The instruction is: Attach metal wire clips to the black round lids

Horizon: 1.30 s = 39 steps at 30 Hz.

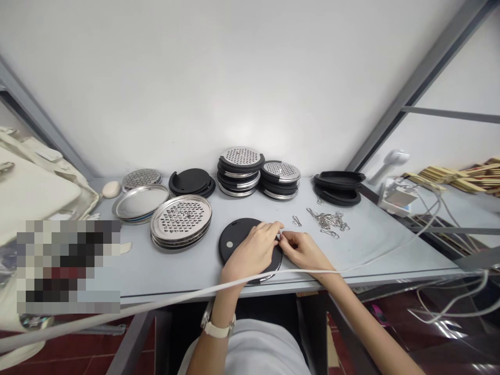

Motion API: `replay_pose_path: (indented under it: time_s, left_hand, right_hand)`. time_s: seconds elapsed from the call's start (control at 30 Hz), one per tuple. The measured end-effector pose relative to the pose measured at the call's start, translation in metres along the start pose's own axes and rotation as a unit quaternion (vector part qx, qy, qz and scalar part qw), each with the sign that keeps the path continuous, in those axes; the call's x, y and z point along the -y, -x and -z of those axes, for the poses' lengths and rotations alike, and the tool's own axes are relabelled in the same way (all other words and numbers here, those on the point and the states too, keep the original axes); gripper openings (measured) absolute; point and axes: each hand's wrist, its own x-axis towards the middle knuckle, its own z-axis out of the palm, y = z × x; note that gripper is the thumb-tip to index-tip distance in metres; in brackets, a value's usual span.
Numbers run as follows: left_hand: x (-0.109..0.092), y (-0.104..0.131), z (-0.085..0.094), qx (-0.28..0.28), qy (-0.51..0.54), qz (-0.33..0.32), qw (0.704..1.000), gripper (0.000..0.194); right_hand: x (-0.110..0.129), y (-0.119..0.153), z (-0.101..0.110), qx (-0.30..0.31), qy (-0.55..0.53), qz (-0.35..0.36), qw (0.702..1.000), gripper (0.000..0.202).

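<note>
A black round grater holder (228, 255) with a pale round spot lies near the table's front edge, and a shiny metal rim shows along its lower side. My left hand (253, 245) is laid over it, fingers closed along its right part. Close to those fingertips, my right hand (299, 249) pinches at the holder's right edge. A small silvery bit shows between the fingertips, too small to make out clearly. Loose wire clips (331, 221) lie in a pile to the right, with another clip (297, 221) nearer my hands.
Round metal grater plates (185, 216) and a plain metal disc (141, 200) lie at left. Black holders (191, 182) stand behind them. Assembled graters (241, 156) are stacked by the wall, with more holders (339, 179) at right. A white cable (234, 283) crosses low before my wrists.
</note>
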Motion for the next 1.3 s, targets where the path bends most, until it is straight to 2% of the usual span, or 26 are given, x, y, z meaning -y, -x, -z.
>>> replay_pose_path:
  time_s: [1.3]
  left_hand:
    - [-0.0002, 0.0001, -0.0002, -0.001, -0.005, 0.007, 1.000, 0.030]
  right_hand:
    - [0.0007, 0.0007, 0.0005, 0.003, 0.013, 0.009, 1.000, 0.033]
